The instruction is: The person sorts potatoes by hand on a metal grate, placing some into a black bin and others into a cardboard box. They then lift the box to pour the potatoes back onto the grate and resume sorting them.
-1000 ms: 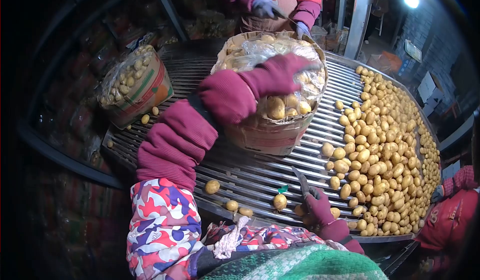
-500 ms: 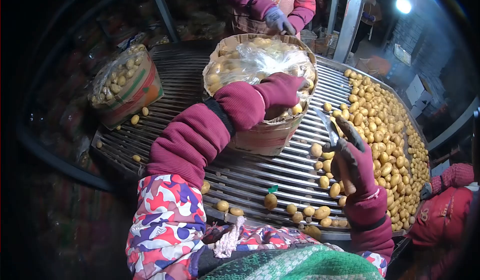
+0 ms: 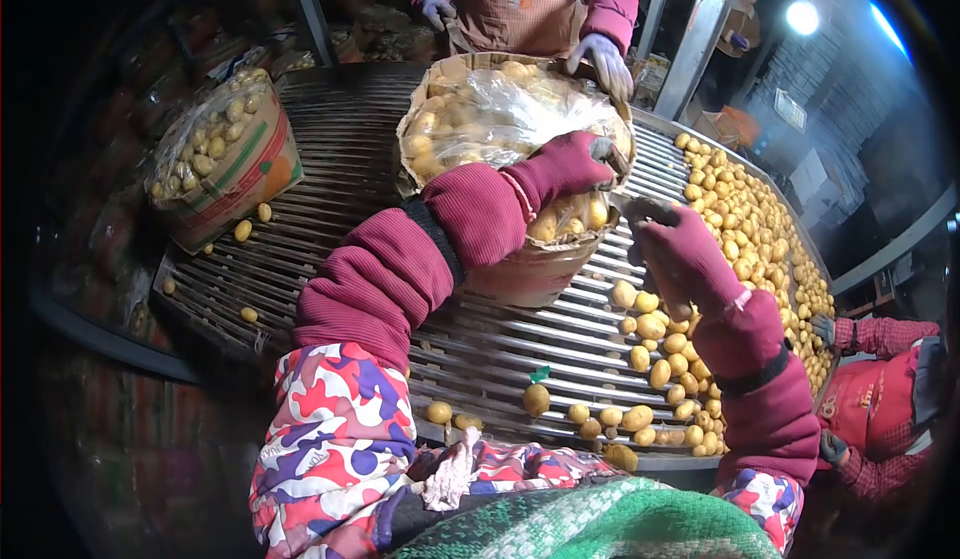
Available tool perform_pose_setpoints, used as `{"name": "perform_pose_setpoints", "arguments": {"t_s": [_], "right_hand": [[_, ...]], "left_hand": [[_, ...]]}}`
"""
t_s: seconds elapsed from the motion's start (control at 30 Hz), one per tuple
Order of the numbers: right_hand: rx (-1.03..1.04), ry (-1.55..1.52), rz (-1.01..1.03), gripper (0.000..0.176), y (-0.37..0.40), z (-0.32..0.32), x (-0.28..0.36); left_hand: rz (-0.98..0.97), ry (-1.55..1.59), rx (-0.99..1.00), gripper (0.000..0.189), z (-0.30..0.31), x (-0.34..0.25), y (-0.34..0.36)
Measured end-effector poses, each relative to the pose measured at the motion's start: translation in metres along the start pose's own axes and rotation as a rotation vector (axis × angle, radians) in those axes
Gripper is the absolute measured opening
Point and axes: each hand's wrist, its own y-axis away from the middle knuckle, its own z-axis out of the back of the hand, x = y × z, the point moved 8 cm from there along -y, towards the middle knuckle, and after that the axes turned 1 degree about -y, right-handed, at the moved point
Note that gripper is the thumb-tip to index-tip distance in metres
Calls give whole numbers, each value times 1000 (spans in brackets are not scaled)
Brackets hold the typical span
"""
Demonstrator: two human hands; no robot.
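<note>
A cardboard box filled with potatoes stands on the slatted metal table, and a clear plastic bag partly covers the potatoes. My left hand, in a dark-palmed glove, reaches over the box with its fingers curled closed on the edge of the bag at the right rim. Just right of it, my right hand is closed round a knife, with the wooden handle showing below the palm. The blade points toward my left fingers and is mostly hidden or blurred.
Loose potatoes cover the table's right side. Another potato-filled box leans at left. Opposite me a person in an apron has one gloved hand on the box rim. Another person's red clothing shows at lower right.
My right hand has moved up and left with the knife, close to my left hand at the box rim. The opposite person's hands have spread apart. My view has shifted slightly.
</note>
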Motion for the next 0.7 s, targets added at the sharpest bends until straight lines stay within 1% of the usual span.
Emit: {"name": "perform_pose_setpoints", "arguments": {"t_s": [0.03,0.07,0.1,0.13,0.17,0.2,0.23,0.27,0.3,0.33,0.37,0.4,0.47,0.5,0.53,0.57,0.6,0.67,0.7], "right_hand": [[13,-92,26,34,5,1,2],[1,-66,-40,37,4,5,-10],[-30,-87,-53,37,12,7,-7],[-63,-108,-66,38,21,9,-5],[-34,-108,16,39,23,10,-12],[-23,-103,8,39,21,6,-12],[-48,-99,-59,39,21,3,-11],[-80,-96,-117,40,22,5,-12],[-126,27,-13,41,13,10,-21],[-139,-123,47,41,12,8,-18],[-132,-176,-14,41,13,14,-17],[-129,-232,-67,41,30,15,-9],[-106,-269,-53,40,24,18,-1],[-80,-240,-51,40,20,17,2],[-55,-212,-47,40,18,17,6],[-62,-150,1,38,20,19,15],[-66,-172,22,36,21,23,20],[-16,-82,116,36,15,34,26],[11,-5,120,36,10,38,30]], "left_hand": [[-32,76,-112,55,5,8,-3],[-65,153,-221,56,9,16,-7],[49,188,-229,58,7,29,-10],[52,187,-229,58,6,33,-14],[-8,253,-219,49,7,27,-10],[-57,328,-206,39,6,27,-12],[32,400,-164,38,0,35,-14],[28,396,-166,38,-2,34,-12],[2,265,-236,43,8,11,7],[-23,133,-307,48,18,-2,16],[-74,200,-239,39,12,0,11],[-81,193,-244,39,12,-8,20],[-174,34,-18,31,-8,-23,24],[-162,-154,-36,26,-5,-36,36],[-185,-354,-66,30,-2,-51,46],[-210,-394,-103,30,-2,-51,48],[-233,-431,-143,30,-1,-52,51],[-254,-477,-131,30,-4,-53,51],[-278,-516,-115,29,-6,-55,51]]}}
